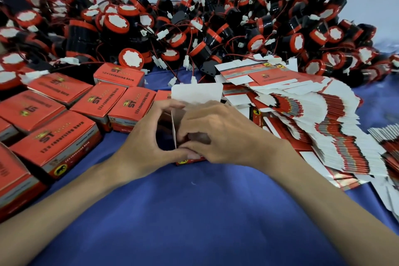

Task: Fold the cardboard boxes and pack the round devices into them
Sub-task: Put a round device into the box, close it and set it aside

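The fingers of the left hand (146,136) were curled round the left side of a half-made box (184,161), with the thumb lying along its near lower edge. The right hand (222,134) was bent over the right side, its thumb tucked in toward the opening, so both hands had a grip on the card. The box sat on the blue cloth (194,211) straight ahead. Its white lid flap (197,93) stood upright behind the knuckles. The inside looked dark, and I could not tell whether a device was already in it.

The card looked thin, light and glossy. It was probably stiff only along its creases and likely to buckle if squeezed on a flat wall, so the folded corners and edges seemed the best places to hold it.

Closed boxes (58,136) lay to the left and a fanned stack of flat box blanks (323,127) to the right. The heap of round devices (194,28) was piled behind. These looked like hard plastic with thin trailing wires and white plugs that would snag, so each would be better lifted by its body than by its wire.
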The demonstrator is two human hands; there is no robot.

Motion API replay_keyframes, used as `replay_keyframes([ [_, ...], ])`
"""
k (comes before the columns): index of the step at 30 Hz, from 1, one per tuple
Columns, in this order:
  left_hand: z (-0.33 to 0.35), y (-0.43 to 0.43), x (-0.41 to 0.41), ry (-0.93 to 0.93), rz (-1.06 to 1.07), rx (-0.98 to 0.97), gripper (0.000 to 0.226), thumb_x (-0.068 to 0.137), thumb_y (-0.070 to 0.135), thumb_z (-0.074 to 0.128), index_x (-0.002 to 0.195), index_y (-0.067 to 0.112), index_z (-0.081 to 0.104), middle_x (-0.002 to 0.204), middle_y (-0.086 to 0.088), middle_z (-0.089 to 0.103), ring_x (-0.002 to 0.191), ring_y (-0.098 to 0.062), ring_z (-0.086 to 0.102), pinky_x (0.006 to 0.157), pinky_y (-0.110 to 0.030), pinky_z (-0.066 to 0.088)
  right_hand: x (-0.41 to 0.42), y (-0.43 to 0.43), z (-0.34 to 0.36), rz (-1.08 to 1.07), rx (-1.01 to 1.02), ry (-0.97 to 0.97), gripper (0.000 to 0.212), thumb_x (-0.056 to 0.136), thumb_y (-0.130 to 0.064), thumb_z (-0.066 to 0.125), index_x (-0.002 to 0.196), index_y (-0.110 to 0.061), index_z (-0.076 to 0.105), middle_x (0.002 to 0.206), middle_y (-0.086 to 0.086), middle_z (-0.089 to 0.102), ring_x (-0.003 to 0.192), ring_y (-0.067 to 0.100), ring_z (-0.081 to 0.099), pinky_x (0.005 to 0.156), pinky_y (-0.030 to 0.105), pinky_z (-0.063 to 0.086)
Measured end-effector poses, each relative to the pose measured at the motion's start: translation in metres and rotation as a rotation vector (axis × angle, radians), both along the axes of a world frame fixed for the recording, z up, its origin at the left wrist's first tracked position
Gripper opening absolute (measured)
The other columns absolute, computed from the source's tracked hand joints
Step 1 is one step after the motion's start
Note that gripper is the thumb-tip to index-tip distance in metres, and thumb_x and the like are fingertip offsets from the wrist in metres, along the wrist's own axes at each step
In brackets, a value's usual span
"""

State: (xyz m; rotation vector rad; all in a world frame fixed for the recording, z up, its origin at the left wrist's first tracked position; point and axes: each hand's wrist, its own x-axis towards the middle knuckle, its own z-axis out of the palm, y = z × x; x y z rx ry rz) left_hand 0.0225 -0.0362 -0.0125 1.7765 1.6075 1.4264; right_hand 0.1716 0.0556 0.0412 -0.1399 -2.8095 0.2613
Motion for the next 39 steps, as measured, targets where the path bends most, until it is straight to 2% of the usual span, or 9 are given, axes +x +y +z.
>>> replay_keyframes([
  [11,-0.005,0.0,-0.003,-0.042,-0.082,0.01,0.051,0.085,0.073,0.041,0.123,0.039,0.04,0.113,0.027,0.055,0.105,-0.001,0.055,0.087,-0.016,0.042,0.002,-0.005,-0.006,0.04,0.156,-0.057,0.013,0.083,-0.019,0.061,0.078,-0.016,0.072,0.081,-0.008,0.07,0.09,0.02,0.058,0.084,0.039,0.043],
  [15,-0.003,0.003,-0.006,0.051,-0.118,-0.011,0.072,0.087,0.074,0.033,0.137,0.022,0.041,0.113,-0.009,0.056,0.108,-0.015,0.053,0.092,-0.028,0.043,0.007,-0.004,-0.013,0.101,-0.067,0.29,0.012,0.073,0.009,0.06,0.081,0.004,0.067,0.086,0.011,0.067,0.085,0.03,0.06,0.084,0.04,0.046],
  [18,-0.002,0.001,-0.004,0.118,-0.111,0.023,0.067,0.091,0.064,0.033,0.142,0.021,0.029,0.091,0.005,0.041,0.092,0.006,0.043,0.086,-0.007,0.035,0.013,-0.005,-0.021,-0.115,-0.223,0.68,0.023,0.073,0.012,0.056,0.095,0.012,0.06,0.105,0.021,0.052,0.099,0.038,0.054,0.083,0.046,0.049],
  [20,-0.004,0.001,-0.003,0.103,-0.102,-0.038,0.055,0.094,0.058,0.041,0.139,0.028,0.033,0.101,0.002,0.046,0.102,0.007,0.043,0.092,-0.005,0.031,0.019,-0.006,-0.027,-0.272,-0.172,0.794,0.017,0.078,0.007,0.053,0.093,0.01,0.06,0.102,0.018,0.048,0.097,0.033,0.052,0.08,0.044,0.049],
  [24,-0.004,0.003,0.0,0.081,-0.08,-0.12,0.041,0.091,0.029,0.048,0.132,0.033,0.046,0.128,-0.015,0.045,0.124,0.001,0.037,0.106,-0.008,0.025,0.033,-0.008,-0.043,-0.278,-0.364,0.686,0.016,0.085,0.005,0.048,0.09,0.005,0.064,0.088,0.013,0.062,0.081,0.022,0.06,0.074,0.026,0.051],
  [28,-0.005,0.005,0.001,0.05,-0.07,-0.057,0.048,0.089,0.027,0.052,0.133,0.044,0.042,0.12,0.01,0.046,0.113,0.007,0.045,0.098,-0.009,0.032,0.034,-0.013,-0.048,-0.261,-0.271,0.553,0.015,0.083,0.002,0.055,0.089,0.002,0.068,0.082,0.007,0.068,0.074,0.022,0.064,0.066,0.038,0.051],
  [31,-0.007,0.003,0.005,-0.103,-0.098,0.032,0.065,0.088,0.029,0.059,0.14,0.05,0.026,0.134,0.008,0.049,0.118,-0.014,0.056,0.095,-0.021,0.045,0.028,-0.015,-0.047,-0.336,-0.313,0.535,0.031,0.088,-0.012,0.056,0.119,-0.005,0.054,0.077,-0.006,0.067,0.069,0.008,0.062,0.066,0.03,0.051],
  [34,-0.008,0.001,0.006,-0.102,-0.066,0.11,0.083,0.086,0.028,0.064,0.145,0.048,0.009,0.136,-0.004,0.053,0.123,-0.017,0.056,0.101,-0.03,0.046,0.027,-0.013,-0.045,-0.327,-0.691,0.582,0.064,0.094,-0.022,0.052,0.148,-0.013,0.02,0.079,-0.006,0.07,0.083,0.006,0.068,0.084,0.024,0.05],
  [39,-0.003,0.001,0.003,0.035,-0.007,0.14,0.032,0.085,0.032,0.062,0.114,0.02,0.058,0.112,-0.003,0.064,0.109,-0.013,0.061,0.091,-0.041,0.052,0.027,-0.011,-0.045,-0.305,-0.823,0.64,0.022,0.094,-0.021,0.049,0.111,-0.016,0.063,0.081,-0.009,0.069,0.086,-0.002,0.065,0.081,0.012,0.045],
])
